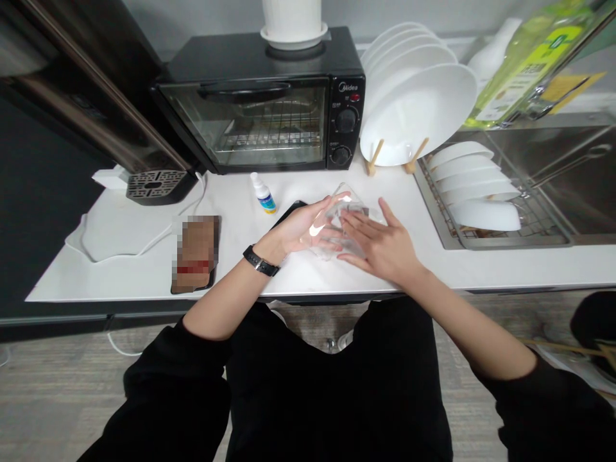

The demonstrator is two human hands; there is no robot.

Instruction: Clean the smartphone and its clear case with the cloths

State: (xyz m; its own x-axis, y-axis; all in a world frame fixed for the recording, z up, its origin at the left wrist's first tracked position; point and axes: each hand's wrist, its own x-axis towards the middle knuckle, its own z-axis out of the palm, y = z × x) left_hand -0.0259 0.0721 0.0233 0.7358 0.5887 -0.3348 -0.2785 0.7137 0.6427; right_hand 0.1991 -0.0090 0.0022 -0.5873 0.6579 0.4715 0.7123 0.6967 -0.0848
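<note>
My left hand (304,226), with a black watch (260,261) on its wrist, supports a clear plastic phone case (355,200) above the counter. Its fingers show through the transparent case, behind it. The palm of my right hand (382,247) faces the case; its fingers are stretched out and lie against the surface, with the thumb apart. Light glares off part of the plastic. Partly hidden under my left hand, a dark flat object (291,210) lies on the counter. A small white spray bottle (264,194) with a blue and yellow label stands just beyond it.
A black toaster oven (260,122) stands at the back, with white plates (418,115) racked to its right. Bowls (486,215) sit in a wire basket by the sink (572,179). A blurred-out phone-shaped object (196,253) and a white cable (129,253) lie left.
</note>
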